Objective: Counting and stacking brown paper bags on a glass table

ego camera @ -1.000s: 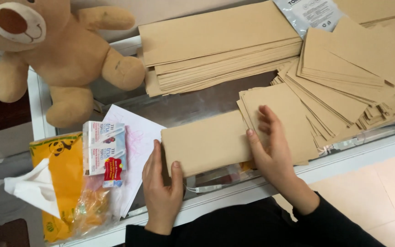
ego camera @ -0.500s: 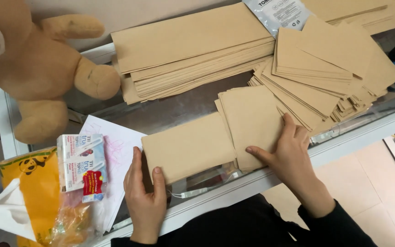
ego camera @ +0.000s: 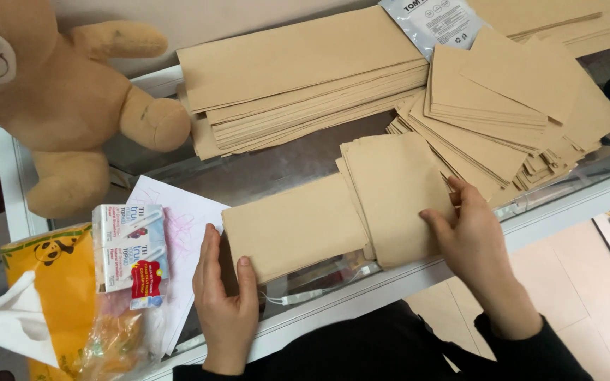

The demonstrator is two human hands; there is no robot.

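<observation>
**Inspector:** Hands first, from the left.

**Assistant:** The left hand (ego camera: 226,305) lies at the near edge of the glass counter (ego camera: 277,166), fingers straight and together, thumb apart. It is open and flat, pressing the left end of a brown paper sheet (ego camera: 292,227), gripping nothing. The right hand (ego camera: 469,229) is also open, fingers spread and bent a little, fingertips resting on the right end of a small stack of folded brown sheets (ego camera: 398,194). It closes on nothing.

**Inspector:** Position of the sheet?

**Assistant:** Near edge of the counter, between the two hands, lying flat. Its right end runs under the folded stack, which overlaps it.

**Inspector:** Surroundings, left to right.

**Assistant:** Far left corner: a tan plush bear (ego camera: 44,92), seated, one foot on the counter. Near left corner: a yellow plastic bag (ego camera: 58,296) with a white tissue beside it, and on top a pack of small drink cartons (ego camera: 130,250). A white paper with pink scribbles (ego camera: 178,219) lies just beside the left hand. Along the far edge: a tall stack of long brown sheets (ego camera: 298,77). Far right: a fanned pile of folded brown sheets (ego camera: 510,113), with a silver pouch (ego camera: 435,21) behind it.
</observation>
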